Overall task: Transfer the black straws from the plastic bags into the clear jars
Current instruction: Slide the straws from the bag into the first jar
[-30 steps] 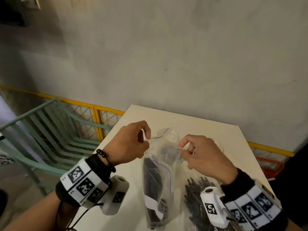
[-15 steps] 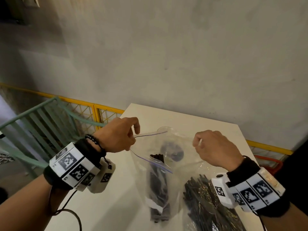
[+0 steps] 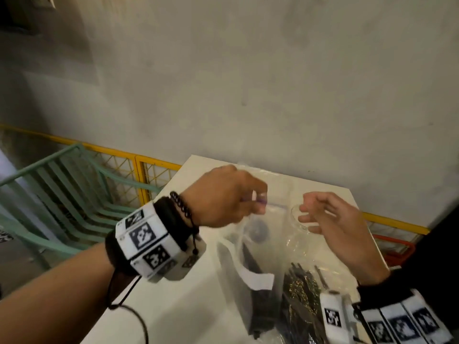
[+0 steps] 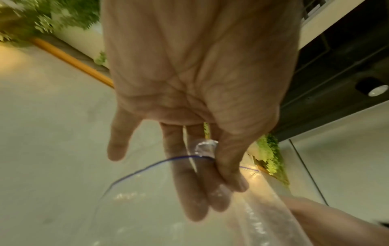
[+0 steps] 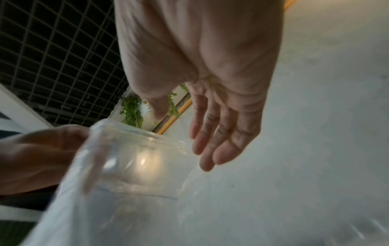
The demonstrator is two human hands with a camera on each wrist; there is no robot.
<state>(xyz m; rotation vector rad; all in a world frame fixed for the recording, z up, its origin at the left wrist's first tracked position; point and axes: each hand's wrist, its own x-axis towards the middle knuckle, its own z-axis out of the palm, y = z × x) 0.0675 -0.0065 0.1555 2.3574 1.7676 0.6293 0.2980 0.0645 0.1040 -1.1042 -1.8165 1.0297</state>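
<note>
While the left hand (image 3: 223, 194) pinches the clear zip-top plastic bag (image 3: 250, 264) at centre frame, the open right hand (image 3: 332, 224) hovers right of its mouth; the black straws (image 3: 253, 266) hang lengthwise below.

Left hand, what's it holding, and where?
The left hand pinches the plastic bag at its zip-seal top edge, between thumb and fingers.

White table (image 3: 173, 301) against grey wall, bearing bags and jars.
Bag (image 3: 238, 276) of black straws stands near centre, top held up; second bag (image 3: 300, 306) of straws lies just right of it. Clear jar (image 3: 296, 217) stands behind them; another seen blurred through the film.
</note>
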